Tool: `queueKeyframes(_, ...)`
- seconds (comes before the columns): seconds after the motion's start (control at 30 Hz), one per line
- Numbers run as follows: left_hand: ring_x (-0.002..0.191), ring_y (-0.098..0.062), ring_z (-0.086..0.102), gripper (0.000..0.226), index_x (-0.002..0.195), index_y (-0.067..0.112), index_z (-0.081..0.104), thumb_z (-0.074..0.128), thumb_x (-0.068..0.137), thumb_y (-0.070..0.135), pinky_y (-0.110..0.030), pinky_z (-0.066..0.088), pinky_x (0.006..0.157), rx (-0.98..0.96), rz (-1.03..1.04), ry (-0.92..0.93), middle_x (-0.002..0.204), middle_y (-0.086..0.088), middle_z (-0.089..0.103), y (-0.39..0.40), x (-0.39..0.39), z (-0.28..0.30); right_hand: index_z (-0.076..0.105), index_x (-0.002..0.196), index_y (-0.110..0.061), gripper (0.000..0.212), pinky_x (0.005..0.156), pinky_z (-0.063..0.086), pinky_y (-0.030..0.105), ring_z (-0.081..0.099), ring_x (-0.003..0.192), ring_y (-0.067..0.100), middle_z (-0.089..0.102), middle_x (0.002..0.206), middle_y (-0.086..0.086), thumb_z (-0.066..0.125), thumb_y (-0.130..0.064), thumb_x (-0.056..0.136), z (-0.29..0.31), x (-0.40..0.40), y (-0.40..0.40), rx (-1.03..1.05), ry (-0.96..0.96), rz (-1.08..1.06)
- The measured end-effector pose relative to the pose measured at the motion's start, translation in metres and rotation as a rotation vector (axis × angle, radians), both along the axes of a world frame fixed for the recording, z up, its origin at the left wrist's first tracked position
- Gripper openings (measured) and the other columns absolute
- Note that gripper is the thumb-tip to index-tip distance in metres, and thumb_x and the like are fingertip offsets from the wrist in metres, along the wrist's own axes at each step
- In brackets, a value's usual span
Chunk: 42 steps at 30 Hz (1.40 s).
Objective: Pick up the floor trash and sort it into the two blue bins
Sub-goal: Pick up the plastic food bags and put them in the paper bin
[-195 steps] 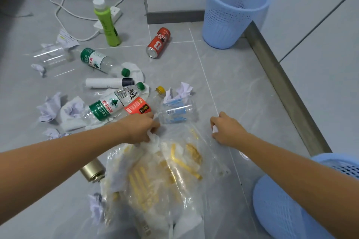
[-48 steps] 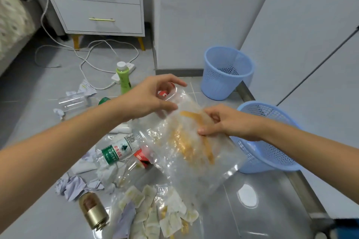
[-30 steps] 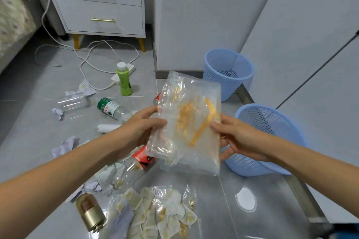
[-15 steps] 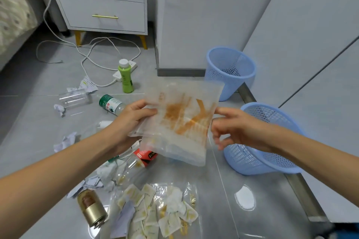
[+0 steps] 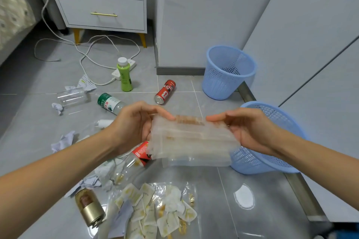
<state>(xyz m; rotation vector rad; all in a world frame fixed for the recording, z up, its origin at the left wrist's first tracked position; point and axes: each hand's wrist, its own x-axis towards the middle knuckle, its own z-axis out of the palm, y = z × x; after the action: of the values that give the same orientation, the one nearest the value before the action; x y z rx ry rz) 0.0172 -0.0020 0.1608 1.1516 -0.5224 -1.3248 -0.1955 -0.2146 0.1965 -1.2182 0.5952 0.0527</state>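
Above the littered floor (image 5: pixel 194 87), left hand (image 5: pixel 132 126) and right hand (image 5: pixel 246 128) each pinch an end of the clear plastic bag (image 5: pixel 192 141). Tilted blue bin (image 5: pixel 272 153) just right; upright blue bin (image 5: pixel 227 71) beyond.

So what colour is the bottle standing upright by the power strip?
Bright green with a white cap, clearest in the head view.

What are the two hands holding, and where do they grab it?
A clear plastic bag, blurred by motion. The left hand holds its left end and the right hand its right end.
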Motion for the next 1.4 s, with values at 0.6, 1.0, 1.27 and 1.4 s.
queueKeyframes(0.6,0.068,-0.025,0.066,0.029,0.112,0.015,0.068,0.071,0.089,-0.001,-0.032,0.058,0.057,-0.059,0.177,-0.629,0.081,-0.021,0.065,-0.06,-0.023,0.005,0.072,0.084,-0.01,0.007,0.063,0.049,0.026,0.06,0.069,0.014,0.065,0.075,0.006,0.076,-0.004,0.084,0.069,-0.097,-0.149,-0.879,0.316,0.057)
queueKeyframes(1.0,0.073,-0.02,0.068,0.014,0.094,0.018,0.073,0.068,0.093,0.005,-0.034,0.052,0.055,0.13,-0.022,-0.649,0.076,-0.017,0.065,-0.046,-0.032,-0.034,0.053,0.064,-0.014,0.046,0.059,0.045,0.035,0.058,0.065,0.024,0.06,0.066,0.005,0.063,-0.052,0.088,-0.123,-0.085,-0.152,-1.228,0.809,0.188)
queueKeyframes(1.27,0.077,-0.021,0.067,0.009,0.098,0.011,0.071,0.065,0.095,0.004,-0.027,0.05,0.052,0.226,-0.058,-0.631,0.072,-0.011,0.064,-0.024,-0.03,-0.04,0.065,0.094,-0.019,0.01,0.076,0.056,0.035,0.064,0.083,0.021,0.067,0.093,0.002,0.062,-0.025,0.088,-0.154,-0.076,-0.165,-1.532,1.04,0.571)
queueKeyframes(1.4,0.072,-0.021,0.065,0.008,0.097,0.01,0.071,0.067,0.093,0.005,-0.03,0.052,0.053,0.231,-0.057,-0.673,0.078,-0.023,0.064,-0.024,-0.026,-0.036,0.071,0.101,-0.018,0.019,0.073,0.049,0.032,0.064,0.093,0.022,0.062,0.099,0.003,0.054,-0.026,0.097,-0.153,-0.063,-0.157,-1.782,1.098,0.689)
